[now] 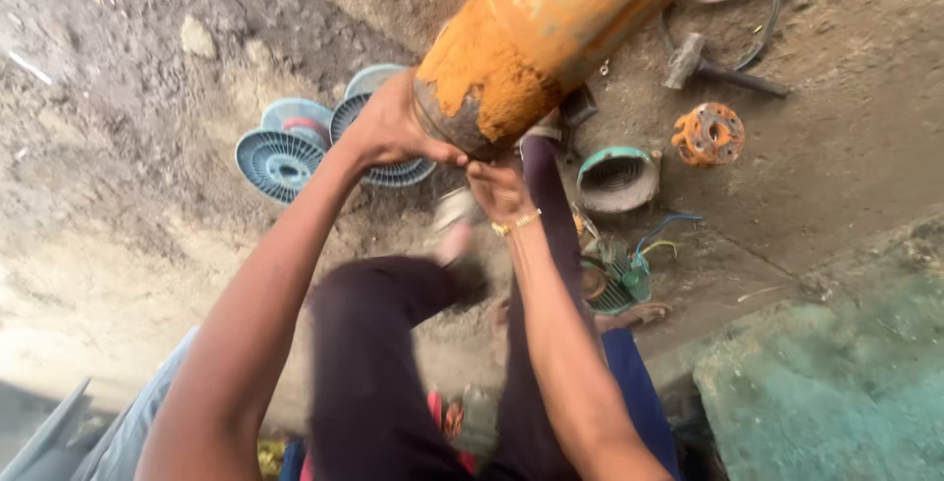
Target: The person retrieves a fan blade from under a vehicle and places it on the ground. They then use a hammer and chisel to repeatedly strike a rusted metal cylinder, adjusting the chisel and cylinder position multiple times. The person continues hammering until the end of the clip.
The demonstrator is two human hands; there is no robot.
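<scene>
Rust: flaky orange cylinder [551,29], heavy-looking, may slip.
Hands: left [393,132] and right [500,189] grip its end.
Below: legs [374,343], likely struck.

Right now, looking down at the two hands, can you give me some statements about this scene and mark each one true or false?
1. Both hands grip the end of the orange rusty cylinder. True: the left hand and the right hand are at its lower end.
2. The right hand's wrist is bare. False: it wears a gold bracelet.
3. A hammer lies on the dirt ground. True.
4. The blue ribbed discs are stacked on top of the cylinder. False: they lie on the ground beside the left hand.
5. The orange flange is held in the left hand. False: it lies on the ground, apart from both hands.
</scene>
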